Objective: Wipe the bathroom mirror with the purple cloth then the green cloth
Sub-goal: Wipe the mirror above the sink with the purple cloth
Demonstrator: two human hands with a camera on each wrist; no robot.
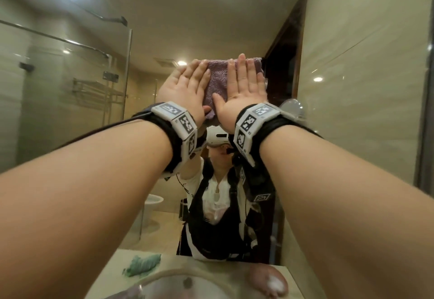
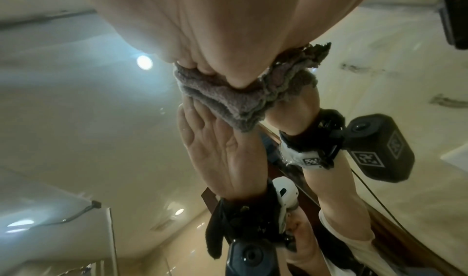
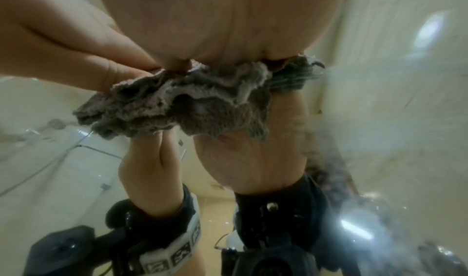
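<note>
Head view: both arms reach up to the mirror (image 1: 234,17). The left hand (image 1: 185,89) and right hand (image 1: 244,87) lie flat, fingers straight and together, pressing the purple cloth (image 1: 218,82) against the glass above the reflected person; neither hand curls round it. The green cloth (image 1: 143,264) lies crumpled on the counter (image 1: 122,256) at the lower left, beside the sink (image 1: 178,287) and well apart from both hands. The pink object at the lower right is blurred and cannot be identified.

Left wrist view: the left hand (image 2: 215,30) presses the cloth (image 2: 228,100), whose folded edge bunches where it meets its own reflection. The fingertips are hidden behind the palm.

Right wrist view: the right hand (image 3: 228,20) bears on the cloth (image 3: 177,104), which shows several loose, ruffled layers. Glare and smears blur the right side of the glass.

Risk, as a judgement: because the cloth is held only by flat pressure, easing off or uneven strokes could let it slip and drop towards the sink; the bunched layers could leave streaks. How much of the mirror is wiped cannot be told.
</note>
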